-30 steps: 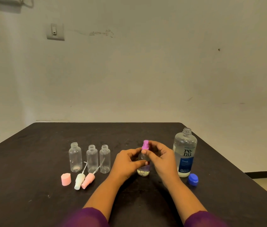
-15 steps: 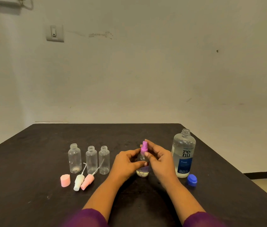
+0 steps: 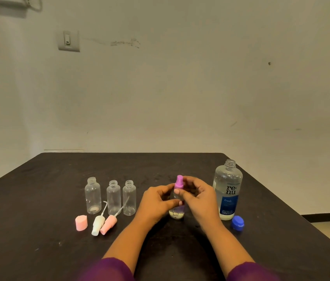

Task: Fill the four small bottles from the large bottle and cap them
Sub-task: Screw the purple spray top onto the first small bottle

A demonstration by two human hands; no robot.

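The left hand (image 3: 158, 201) is gripping the small spray bottle (image 3: 177, 213) standing on the black table (image 3: 38, 250) while the right hand (image 3: 200, 199) is pinching its purple pump cap (image 3: 179, 182) — both hands working close together, just beside the uncapped renu bottle (image 3: 228, 191).

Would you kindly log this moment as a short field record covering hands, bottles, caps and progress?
left hand: grips the capped small bottle
right hand: pinches the purple spray cap on that bottle
capped small bottle: upright on the table, a little liquid at its bottom
open small bottles: three in a row, upright, seemingly empty
loose tops: pink cap standing; white spray top and pink spray top lying down
large bottle: upright, uncapped
blue cap: beside the large bottle
progress: three bottles not yet filled
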